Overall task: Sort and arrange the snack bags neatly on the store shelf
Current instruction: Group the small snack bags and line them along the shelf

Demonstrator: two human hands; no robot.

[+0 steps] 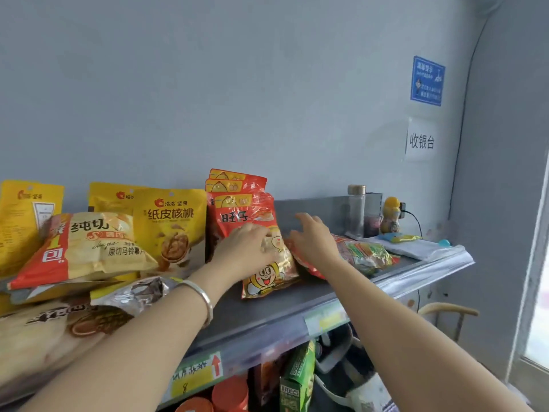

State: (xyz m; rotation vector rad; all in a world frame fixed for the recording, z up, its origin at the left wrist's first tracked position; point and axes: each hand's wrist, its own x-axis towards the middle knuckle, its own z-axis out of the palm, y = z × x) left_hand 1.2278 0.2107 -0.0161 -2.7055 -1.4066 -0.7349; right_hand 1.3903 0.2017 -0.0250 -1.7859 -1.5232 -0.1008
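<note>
On the grey top shelf (pixel 267 310), a red and yellow cartoon snack bag (pixel 267 281) leans forward from a stack of matching red bags (pixel 237 185). My left hand (pixel 246 248) lies flat on its front, fingers curled over the bag's middle. My right hand (pixel 312 236) hovers just right of it with fingers spread, above a red and green snack bag (pixel 365 254) lying flat. Yellow walnut bags (pixel 169 227) stand to the left, and a potato chip bag (pixel 83 251) lies tilted across them.
A clear jar (pixel 356 212), a yellow bottle (pixel 391 215) and a folded cloth (pixel 416 248) sit at the shelf's right end. Loose brown and silver bags (pixel 74 322) pile at the left front. Price tags line the shelf edge (pixel 202 373); more goods fill the shelf below.
</note>
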